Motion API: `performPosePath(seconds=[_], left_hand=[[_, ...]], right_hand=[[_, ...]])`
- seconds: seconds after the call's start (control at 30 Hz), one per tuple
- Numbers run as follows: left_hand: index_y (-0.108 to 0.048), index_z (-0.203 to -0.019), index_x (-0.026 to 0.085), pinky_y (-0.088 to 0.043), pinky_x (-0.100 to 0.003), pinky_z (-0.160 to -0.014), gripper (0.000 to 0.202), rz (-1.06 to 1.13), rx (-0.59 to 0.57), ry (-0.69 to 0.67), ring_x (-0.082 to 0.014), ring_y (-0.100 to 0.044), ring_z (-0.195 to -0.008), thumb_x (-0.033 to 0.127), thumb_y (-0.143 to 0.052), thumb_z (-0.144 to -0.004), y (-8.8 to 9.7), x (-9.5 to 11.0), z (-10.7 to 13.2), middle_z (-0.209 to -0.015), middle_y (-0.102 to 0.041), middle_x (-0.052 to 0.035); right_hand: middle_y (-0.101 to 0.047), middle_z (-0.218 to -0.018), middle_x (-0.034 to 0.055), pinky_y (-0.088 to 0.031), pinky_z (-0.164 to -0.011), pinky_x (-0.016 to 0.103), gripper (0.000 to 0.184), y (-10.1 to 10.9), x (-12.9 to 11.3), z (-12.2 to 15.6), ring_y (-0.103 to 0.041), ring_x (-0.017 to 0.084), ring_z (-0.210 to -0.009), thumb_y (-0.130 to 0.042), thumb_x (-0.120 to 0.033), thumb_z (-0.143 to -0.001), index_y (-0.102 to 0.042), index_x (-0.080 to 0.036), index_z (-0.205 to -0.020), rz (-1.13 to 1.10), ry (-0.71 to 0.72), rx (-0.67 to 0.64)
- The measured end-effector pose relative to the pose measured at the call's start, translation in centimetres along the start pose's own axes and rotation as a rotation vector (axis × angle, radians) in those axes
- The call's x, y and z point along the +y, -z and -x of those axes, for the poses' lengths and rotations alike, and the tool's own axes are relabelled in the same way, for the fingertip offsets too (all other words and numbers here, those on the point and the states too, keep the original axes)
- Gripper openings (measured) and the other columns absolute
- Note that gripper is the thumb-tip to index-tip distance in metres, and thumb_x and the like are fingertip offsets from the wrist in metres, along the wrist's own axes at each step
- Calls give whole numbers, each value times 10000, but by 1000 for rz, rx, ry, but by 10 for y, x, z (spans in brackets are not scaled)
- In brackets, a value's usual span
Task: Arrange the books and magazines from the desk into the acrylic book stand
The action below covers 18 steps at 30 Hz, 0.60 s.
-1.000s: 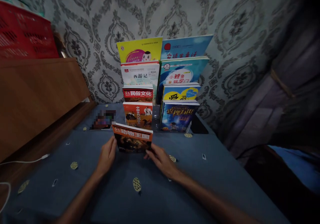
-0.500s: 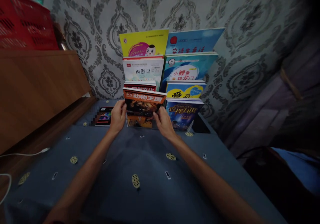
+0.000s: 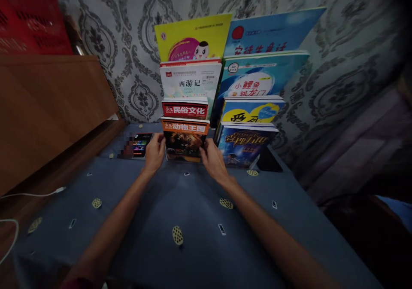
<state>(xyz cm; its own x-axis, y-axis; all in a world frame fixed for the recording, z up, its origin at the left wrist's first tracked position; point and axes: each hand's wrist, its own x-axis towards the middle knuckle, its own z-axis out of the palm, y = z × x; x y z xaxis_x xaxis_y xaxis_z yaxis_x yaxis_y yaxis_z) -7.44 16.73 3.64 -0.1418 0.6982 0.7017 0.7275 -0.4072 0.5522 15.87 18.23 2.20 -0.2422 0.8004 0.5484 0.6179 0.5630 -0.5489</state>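
An orange-and-black book with a lion on its cover (image 3: 185, 139) stands upright at the front of the left column of books. My left hand (image 3: 156, 152) grips its left edge, and my right hand (image 3: 213, 159) grips its right edge with bent fingers. Right behind it rises a red book (image 3: 185, 110), then a white book (image 3: 189, 80) and a yellow-green book (image 3: 193, 33). Beside my right hand is the right column, with a dark blue book (image 3: 243, 145) in front, a yellow-and-blue book (image 3: 251, 111) behind it, and teal (image 3: 277, 72) and blue (image 3: 277, 29) books at the back.
A dark book or booklet (image 3: 141, 146), partly pixelated, lies flat left of my left hand. A black flat object (image 3: 269, 160) lies by the right column. Wooden furniture (image 3: 54, 117) with a red crate (image 3: 35, 22) borders the left; a white cable (image 3: 35, 194) lies there. Patterned wall stands behind.
The lion book has come down and straightened, baring more of the red book's title behind it. Both hands still hold its sides. The view has shifted closer to the books.
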Motion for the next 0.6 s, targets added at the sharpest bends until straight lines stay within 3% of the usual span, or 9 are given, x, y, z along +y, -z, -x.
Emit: performPosePath(seconds=[0.13,0.23,0.37,0.6], left_hand=[[-582,-1017,194,-486,-300,-819,133,-35,-5,5,-196,-644,-901,267,-474,-988,-5,-3,3,-988,-687,-67],[-562,-1131,188,-497,-320,-854,176,-56,-2,21,-208,-659,-946,262,-477,-996,-9,-5,4,-1042,-694,-77],[-517,-1273,166,-507,-348,-894,283,-124,-11,22,-228,-665,-1009,242,-462,-1006,-11,-5,5,-1122,-684,-108],[-523,-1298,157,-489,-367,-971,305,-260,-78,20,-247,-634,-1164,197,-376,-1033,-10,5,3,-1239,-654,-142]], right_hand=[[-669,-1092,171,-519,-714,395,208,3,-9,6,-677,302,-876,-418,-253,-978,-515,-189,-1151,243,-110,-91],[-693,-1089,174,-515,-680,371,187,5,-13,9,-694,301,-877,-429,-250,-981,-529,-190,-1127,324,-124,-125],[-720,-1067,174,-522,-659,375,260,4,-14,9,-710,309,-841,-427,-259,-980,-510,-169,-1208,331,-142,-101],[-709,-1097,197,-564,-831,446,328,-9,-2,8,-696,330,-1007,-403,-227,-953,-535,-142,-1241,202,-25,39]])
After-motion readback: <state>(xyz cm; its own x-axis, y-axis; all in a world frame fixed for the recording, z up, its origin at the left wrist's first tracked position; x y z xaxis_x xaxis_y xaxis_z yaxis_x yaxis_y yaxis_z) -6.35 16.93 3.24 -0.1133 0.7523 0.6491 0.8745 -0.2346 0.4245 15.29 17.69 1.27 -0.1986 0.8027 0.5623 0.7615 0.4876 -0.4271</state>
